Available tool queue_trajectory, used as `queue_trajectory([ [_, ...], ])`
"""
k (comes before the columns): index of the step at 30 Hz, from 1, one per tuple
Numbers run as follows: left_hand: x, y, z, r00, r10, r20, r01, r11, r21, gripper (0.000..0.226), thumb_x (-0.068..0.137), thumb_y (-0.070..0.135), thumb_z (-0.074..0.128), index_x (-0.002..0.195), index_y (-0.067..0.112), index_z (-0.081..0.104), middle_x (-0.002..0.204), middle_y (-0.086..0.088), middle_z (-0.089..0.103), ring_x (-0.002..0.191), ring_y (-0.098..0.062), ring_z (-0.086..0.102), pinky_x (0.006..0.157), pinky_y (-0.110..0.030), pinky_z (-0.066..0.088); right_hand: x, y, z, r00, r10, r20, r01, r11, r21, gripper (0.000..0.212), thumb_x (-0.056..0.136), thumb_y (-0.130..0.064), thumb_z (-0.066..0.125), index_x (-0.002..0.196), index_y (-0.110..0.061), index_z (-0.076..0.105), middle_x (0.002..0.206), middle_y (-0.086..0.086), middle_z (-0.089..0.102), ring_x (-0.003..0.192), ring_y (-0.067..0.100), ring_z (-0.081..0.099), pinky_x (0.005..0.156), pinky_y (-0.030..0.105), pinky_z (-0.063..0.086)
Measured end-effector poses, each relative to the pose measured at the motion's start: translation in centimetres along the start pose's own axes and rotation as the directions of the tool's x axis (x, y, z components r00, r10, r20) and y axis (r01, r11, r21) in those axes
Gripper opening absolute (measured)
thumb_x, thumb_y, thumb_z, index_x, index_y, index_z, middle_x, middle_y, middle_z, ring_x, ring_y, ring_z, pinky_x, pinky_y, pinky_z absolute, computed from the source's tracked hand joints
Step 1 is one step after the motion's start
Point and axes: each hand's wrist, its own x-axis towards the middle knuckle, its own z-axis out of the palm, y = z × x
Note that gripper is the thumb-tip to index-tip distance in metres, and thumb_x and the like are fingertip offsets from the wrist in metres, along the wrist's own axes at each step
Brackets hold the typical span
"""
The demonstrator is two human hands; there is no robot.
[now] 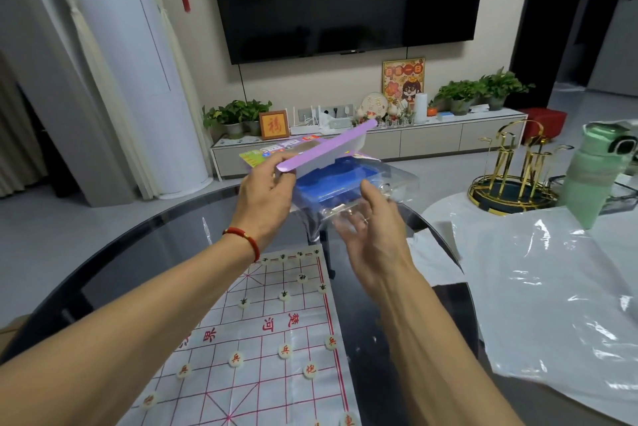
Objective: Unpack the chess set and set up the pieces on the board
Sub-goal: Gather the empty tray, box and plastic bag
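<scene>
A white paper chess board with red grid lines lies on the dark glass table. Several round white pieces with red and dark characters stand on it. Above the table's far edge my left hand grips the purple lid flap of the chess box, lifted open at a slant. Under the flap sits a blue tray inside clear plastic wrapping. My right hand holds the clear plastic from below, fingers curled up around it.
A round white table at the right carries a crumpled clear plastic sheet, a gold cup rack and a green bottle. A television and a low cabinet with plants stand beyond.
</scene>
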Motion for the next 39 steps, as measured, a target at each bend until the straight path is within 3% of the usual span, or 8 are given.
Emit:
queue_trajectory([
  [3,-0.7,0.1,-1.1,0.998,-0.039,-0.04,0.035,0.996,-0.082,0.024,0.103,0.018,0.049,0.115,0.028,0.068,0.098,0.006,0.069,0.085,0.001,0.062,0.08,-0.031,0.057,-0.4,0.0,0.2,0.997,-0.034,0.069,0.04,0.994,-0.101,0.038,0.099,-0.032,0.063,0.127,-0.009,0.052,0.11,0.005,0.072,0.106,0.019,0.07,0.095,0.044,0.057],
  [6,-1.5,0.4,-2.0,0.998,-0.058,-0.036,0.052,0.988,-0.147,0.029,0.103,0.013,0.049,0.119,0.028,0.068,0.103,0.01,0.069,0.089,0.0,0.067,0.079,-0.032,0.061,-0.8,0.7,0.4,0.996,-0.069,0.065,0.08,0.979,-0.185,0.05,0.092,-0.031,0.072,0.132,-0.008,0.052,0.131,0.014,0.063,0.115,0.024,0.067,0.095,0.042,0.058],
  [10,-2.3,0.1,-2.9,0.996,-0.075,-0.044,0.067,0.985,-0.161,0.037,0.101,0.007,0.049,0.109,0.036,0.069,0.107,0.006,0.07,0.102,-0.015,0.066,0.087,-0.044,0.059,-1.2,1.1,0.8,0.996,-0.088,-0.007,0.086,0.983,-0.164,0.064,0.085,-0.02,0.08,0.134,-0.007,0.042,0.126,0.018,0.062,0.1,0.024,0.074,0.085,0.037,0.062],
  [16,-3.5,0.0,-4.2,0.999,-0.037,-0.026,0.031,0.978,-0.206,0.035,0.1,0.009,0.055,0.106,0.039,0.071,0.106,0.014,0.072,0.108,-0.01,0.063,0.098,-0.043,0.054,-1.2,1.4,1.6,0.992,-0.12,-0.028,0.117,0.989,-0.094,0.1,0.079,0.0,0.082,0.149,-0.028,0.018,0.124,0.017,0.061,0.081,0.028,0.077,0.082,0.046,0.062],
  [23,-3.4,0.7,-6.0,1.0,-0.003,-0.015,0.0,0.979,-0.204,0.04,0.1,0.004,0.053,0.108,0.04,0.069,0.109,0.014,0.071,0.109,-0.006,0.062,0.096,-0.03,0.053,-0.6,-0.3,1.5,0.989,-0.134,0.064,0.143,0.978,-0.155,0.059,0.083,-0.008,0.079,0.132,-0.008,0.046,0.123,0.022,0.066,0.095,0.034,0.074,0.078,0.04,0.063],
  [29,-3.8,1.8,-5.9,0.999,-0.003,0.046,0.015,0.967,-0.253,0.039,0.1,0.008,0.055,0.104,0.043,0.071,0.106,0.004,0.072,0.104,-0.032,0.062,0.09,-0.048,0.055,-1.7,-2.2,0.5,0.976,-0.218,0.016,0.218,0.964,-0.154,0.054,0.084,-0.008,0.077,0.128,0.003,0.047,0.121,0.027,0.065,0.095,0.035,0.074,0.075,0.041,0.063],
  [34,-5.4,4.8,-5.2,0.996,-0.019,0.086,0.058,0.875,-0.48,0.025,0.098,0.01,0.047,0.107,0.018,0.068,0.106,-0.005,0.07,0.106,-0.022,0.063,0.095,-0.042,0.052,-4.9,-3.9,-0.5,0.949,-0.313,-0.045,0.307,0.946,-0.105,0.045,0.088,-0.011,0.074,0.124,0.002,0.052,0.109,0.021,0.07,0.101,0.038,0.072,0.077,0.042,0.063],
  [39,-6.8,7.4,-5.3,0.984,0.048,0.172,0.059,0.821,-0.568,0.043,0.084,0.012,0.037,0.116,0.013,0.065,0.118,-0.007,0.068,0.116,-0.024,0.059,0.097,-0.037,0.05,-8.5,-7.2,-1.0,0.93,-0.364,-0.045,0.356,0.926,-0.122,0.05,0.087,-0.018,0.075,0.127,-0.003,0.05,0.102,0.012,0.075,0.09,0.034,0.075,0.075,0.036,0.063],
])
